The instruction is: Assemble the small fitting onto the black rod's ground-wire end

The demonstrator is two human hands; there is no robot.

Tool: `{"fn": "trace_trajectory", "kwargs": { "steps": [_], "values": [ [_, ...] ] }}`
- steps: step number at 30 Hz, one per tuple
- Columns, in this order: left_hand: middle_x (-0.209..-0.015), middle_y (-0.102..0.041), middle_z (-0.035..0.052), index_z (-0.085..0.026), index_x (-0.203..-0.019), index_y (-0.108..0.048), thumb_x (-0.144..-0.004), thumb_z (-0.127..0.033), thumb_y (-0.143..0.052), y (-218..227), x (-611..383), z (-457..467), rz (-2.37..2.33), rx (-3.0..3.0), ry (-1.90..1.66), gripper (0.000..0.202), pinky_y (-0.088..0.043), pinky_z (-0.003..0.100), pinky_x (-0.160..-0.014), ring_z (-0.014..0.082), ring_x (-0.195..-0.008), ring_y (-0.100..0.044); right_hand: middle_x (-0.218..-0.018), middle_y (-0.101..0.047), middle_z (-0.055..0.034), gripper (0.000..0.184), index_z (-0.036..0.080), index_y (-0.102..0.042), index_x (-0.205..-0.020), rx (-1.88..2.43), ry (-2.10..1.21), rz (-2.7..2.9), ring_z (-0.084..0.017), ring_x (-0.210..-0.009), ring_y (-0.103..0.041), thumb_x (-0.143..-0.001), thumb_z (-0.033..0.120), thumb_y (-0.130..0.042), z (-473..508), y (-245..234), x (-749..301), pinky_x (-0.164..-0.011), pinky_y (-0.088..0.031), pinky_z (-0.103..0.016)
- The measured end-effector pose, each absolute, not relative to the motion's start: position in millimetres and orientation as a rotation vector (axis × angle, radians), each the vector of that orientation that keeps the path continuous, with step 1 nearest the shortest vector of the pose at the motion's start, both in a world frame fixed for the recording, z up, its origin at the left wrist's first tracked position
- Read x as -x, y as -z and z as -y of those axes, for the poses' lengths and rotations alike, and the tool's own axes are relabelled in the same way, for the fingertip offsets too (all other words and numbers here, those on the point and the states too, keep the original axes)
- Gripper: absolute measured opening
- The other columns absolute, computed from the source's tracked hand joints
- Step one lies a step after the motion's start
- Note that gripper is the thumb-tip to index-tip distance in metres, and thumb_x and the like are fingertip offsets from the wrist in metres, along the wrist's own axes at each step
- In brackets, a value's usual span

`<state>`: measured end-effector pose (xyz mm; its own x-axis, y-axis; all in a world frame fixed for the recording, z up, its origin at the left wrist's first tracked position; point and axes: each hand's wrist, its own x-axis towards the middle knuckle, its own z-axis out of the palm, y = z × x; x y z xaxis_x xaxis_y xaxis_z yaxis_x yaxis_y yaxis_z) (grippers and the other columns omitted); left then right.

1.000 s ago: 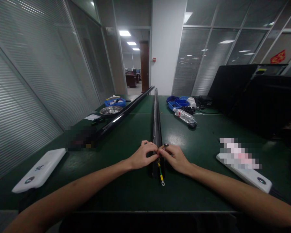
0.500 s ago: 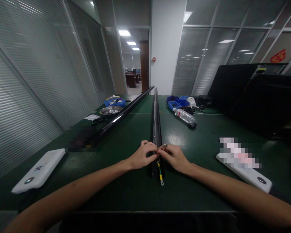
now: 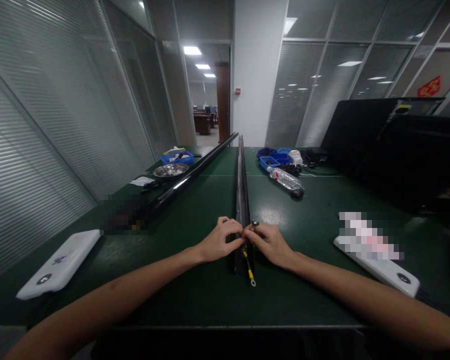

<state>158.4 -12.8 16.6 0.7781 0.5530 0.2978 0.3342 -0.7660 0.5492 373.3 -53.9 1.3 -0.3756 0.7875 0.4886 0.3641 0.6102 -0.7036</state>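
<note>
A long black rail (image 3: 241,190) lies lengthwise down the middle of the green table (image 3: 195,295), its near end between my hands. My left hand (image 3: 220,242) is pinched closed against the rail's left side. My right hand (image 3: 269,242) is closed on the rail's right side and pinches a small metal screw or bolt (image 3: 254,223) at its fingertips. A short green-yellow wire (image 3: 248,267) with a ring terminal hangs out of the rail's near end onto the table, running up between my fingertips.
A second black rail (image 3: 187,181) lies diagonally to the left. White flat devices sit at the near left (image 3: 58,263) and near right (image 3: 382,270). Farther back are a metal bowl (image 3: 171,170), blue bins (image 3: 272,159), a water bottle (image 3: 285,179) and a large black case (image 3: 397,145).
Both hands stay at the rail's end with only slight finger movement; the wire's ring terminal shifts a little on the table.
</note>
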Motion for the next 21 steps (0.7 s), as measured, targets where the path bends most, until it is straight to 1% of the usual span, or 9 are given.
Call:
{"fn": "trace_trajectory", "kwargs": {
  "steps": [7, 16, 21],
  "values": [
    [-0.106, -0.069, 0.0027, -0.021, -0.101, -0.066, -0.100, -0.027, -0.053, -15.2, -157.7, 11.9, -0.662, -2.497, -0.611, 0.014, -0.029, 0.040, -0.106, 0.0207, -0.108, -0.059, -0.078, -0.067, -0.0023, 0.033, 0.016, -0.071, -0.093, 0.917, -0.614, 1.965, -0.016, -0.069, -0.061, -0.103, 0.042, -0.053, 53.8, 0.1, -373.2, -0.066, -0.046, -0.027],
    [-0.102, -0.069, 0.0026, -0.021, -0.097, -0.065, -0.098, -0.032, -0.055, -18.2, -159.7, 14.2, -0.680, -2.479, -0.643, 0.016, -0.029, 0.039, -0.104, 0.0209, -0.104, -0.060, -0.081, -0.068, -0.0026, 0.036, 0.017, -0.071, -0.092, 0.890, -0.641, 1.966, -0.016, -0.073, -0.063, -0.106, 0.041, -0.048, 52.4, -1.3, -372.5, -0.071, -0.048, -0.027],
    [-0.101, -0.069, 0.0029, -0.020, -0.094, -0.065, -0.097, -0.033, -0.055, -19.1, -159.5, 14.0, -0.686, -2.475, -0.621, 0.016, -0.030, 0.039, -0.105, 0.0215, -0.104, -0.059, -0.083, -0.070, -0.0036, 0.036, 0.018, -0.071, -0.092, 0.883, -0.644, 1.981, -0.018, -0.076, -0.065, -0.105, 0.042, -0.049, 52.5, -2.2, -372.2, -0.072, -0.050, -0.028]
  ]
}}
